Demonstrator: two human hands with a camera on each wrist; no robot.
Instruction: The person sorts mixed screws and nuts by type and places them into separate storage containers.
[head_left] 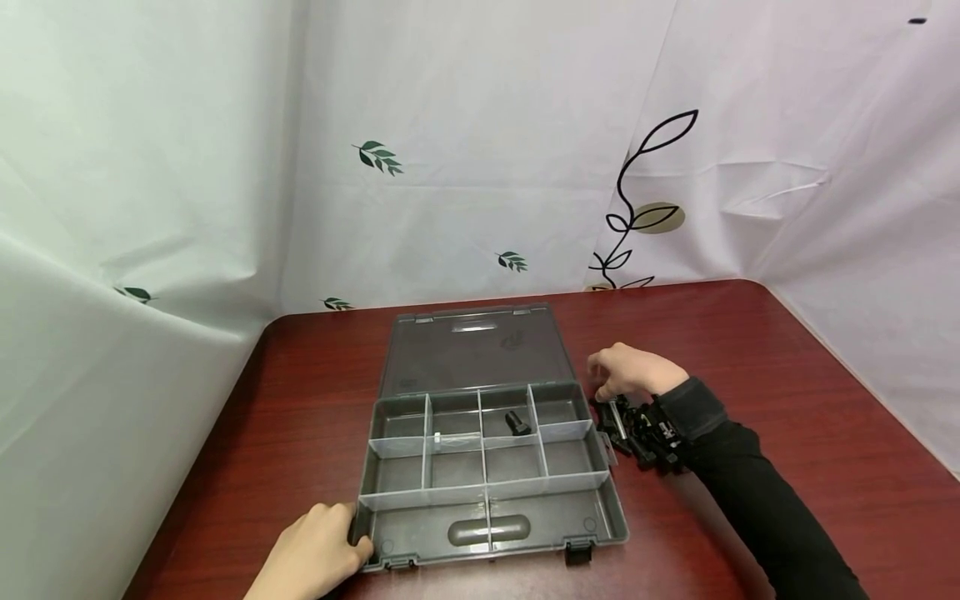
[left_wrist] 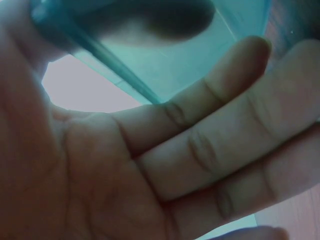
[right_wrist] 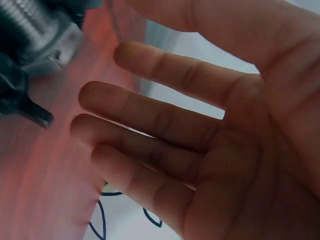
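Observation:
A grey divided organizer box lies open on the table, its see-through lid folded back. My left hand holds the box's front left corner, the thumb over the wall and the fingers outside. Just right of the box, my right hand hovers at the far end of a pile of dark bolts, with a silver bolt among them. Its fingers are loosely extended and hold nothing. One black bolt sits in a back-row compartment; a white bolt lies by a divider.
The reddish-brown table extends on both sides of the box. A white curtain with leaf prints hangs behind and along the sides. A black latch sticks out from the box's front edge.

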